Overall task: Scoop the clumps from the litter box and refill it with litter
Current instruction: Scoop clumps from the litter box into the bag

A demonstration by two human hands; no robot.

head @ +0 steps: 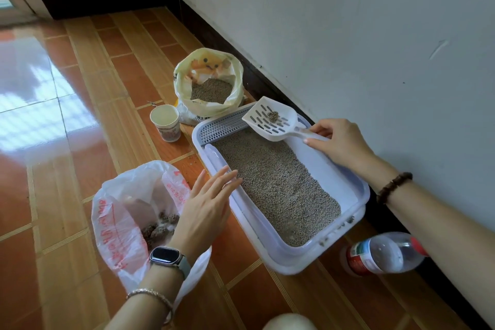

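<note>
A white litter box (353,195) full of grey litter (278,185) lies on the tiled floor along the wall. My right hand (340,142) grips the handle of a white slotted scoop (270,119), held over the box's far end with a small clump (273,116) in it. My left hand (206,203) hovers flat, fingers apart, over the box's near-left rim and holds nothing. A white plastic bag (117,217) with red print stands open at the left, with clumps (158,228) inside. An open yellow litter bag (209,83) stands beyond the box.
A paper cup (164,122) stands on the floor between the litter bag and the box. A clear plastic bottle (383,252) with a red label lies by the box's near corner at the wall. A dark skirting board (267,83) runs along the wall.
</note>
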